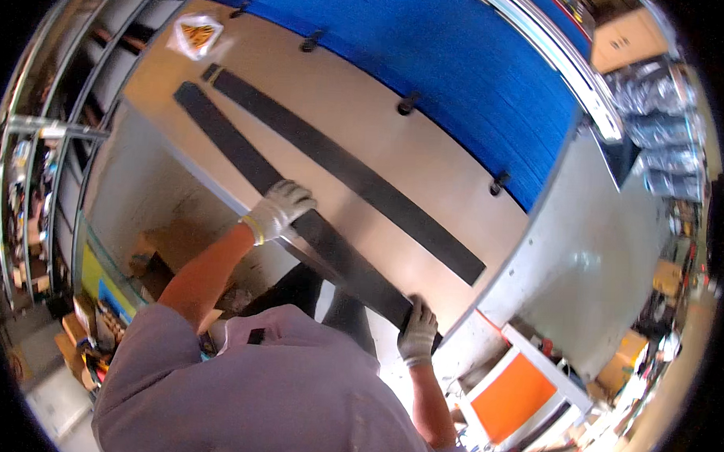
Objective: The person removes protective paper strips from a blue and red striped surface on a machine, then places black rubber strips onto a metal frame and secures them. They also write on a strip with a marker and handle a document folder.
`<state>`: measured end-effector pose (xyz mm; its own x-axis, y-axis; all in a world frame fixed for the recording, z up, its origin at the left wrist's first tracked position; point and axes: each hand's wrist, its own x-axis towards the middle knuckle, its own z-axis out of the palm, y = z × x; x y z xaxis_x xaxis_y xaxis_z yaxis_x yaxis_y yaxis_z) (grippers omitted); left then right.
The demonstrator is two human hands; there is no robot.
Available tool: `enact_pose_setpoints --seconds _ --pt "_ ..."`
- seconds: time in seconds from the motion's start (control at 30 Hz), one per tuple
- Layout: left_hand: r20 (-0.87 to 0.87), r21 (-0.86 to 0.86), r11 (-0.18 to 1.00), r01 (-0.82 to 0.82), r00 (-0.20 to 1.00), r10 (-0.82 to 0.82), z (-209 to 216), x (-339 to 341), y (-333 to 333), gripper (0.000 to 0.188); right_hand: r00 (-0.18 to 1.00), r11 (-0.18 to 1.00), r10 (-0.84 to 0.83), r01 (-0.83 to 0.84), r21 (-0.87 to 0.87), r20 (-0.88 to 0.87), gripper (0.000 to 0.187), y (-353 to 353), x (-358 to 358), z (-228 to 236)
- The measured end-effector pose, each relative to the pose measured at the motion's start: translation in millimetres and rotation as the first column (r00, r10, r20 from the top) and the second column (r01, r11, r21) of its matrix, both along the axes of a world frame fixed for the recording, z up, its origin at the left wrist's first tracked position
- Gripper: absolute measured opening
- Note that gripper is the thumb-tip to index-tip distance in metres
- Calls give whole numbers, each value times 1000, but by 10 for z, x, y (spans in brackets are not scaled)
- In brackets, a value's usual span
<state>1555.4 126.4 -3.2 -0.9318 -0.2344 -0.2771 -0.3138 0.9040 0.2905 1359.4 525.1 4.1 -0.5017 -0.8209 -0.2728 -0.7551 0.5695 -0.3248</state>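
Observation:
A long, flat black strip (343, 256) lies slantwise along the near side of a pale tabletop (452, 169). My left hand (280, 210), in a whitish knit glove, grips it partway along, fingers bent over it. At the strip's near right end, my right hand (419, 333), gloved alike, is closed around it with dark fingertips showing. The undersides of both grips are hidden. Beyond it, a second black strip (340, 163) lies flat and untouched, with a small yellowish band (213, 75) near its far left end.
A blue panel (432, 45) with several black clamp-like fittings (406, 106) borders the table's far side. A white bag of orange-yellow pieces (198, 37) sits at the far left corner. Metal shelving (58, 128) stands left; an orange-panelled frame (511, 398) is at the lower right.

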Motion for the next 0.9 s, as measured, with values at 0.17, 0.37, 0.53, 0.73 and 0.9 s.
enact_pose_setpoints --seconds 0.17,0.37,0.53,0.73,0.9 --pt "-14 -27 990 -141 990 140 -12 -305 -113 82 986 989 -78 58 134 147 69 -213 -703 -110" --pt "-66 -44 985 -167 984 164 27 -605 -243 80 982 981 13 -49 190 189 61 -665 -1304 217" --pt "87 -58 984 -170 981 175 260 -675 -212 87 987 983 -96 113 141 -125 45 -609 -1025 -132" --pt "46 -182 982 -46 997 55 232 -497 -302 77 936 942 -210 116 -314 -283 30 -283 -488 -225" --pt "70 -122 985 -121 989 130 50 -262 -423 57 942 951 -172 83 -298 -287 25 -382 -467 45"
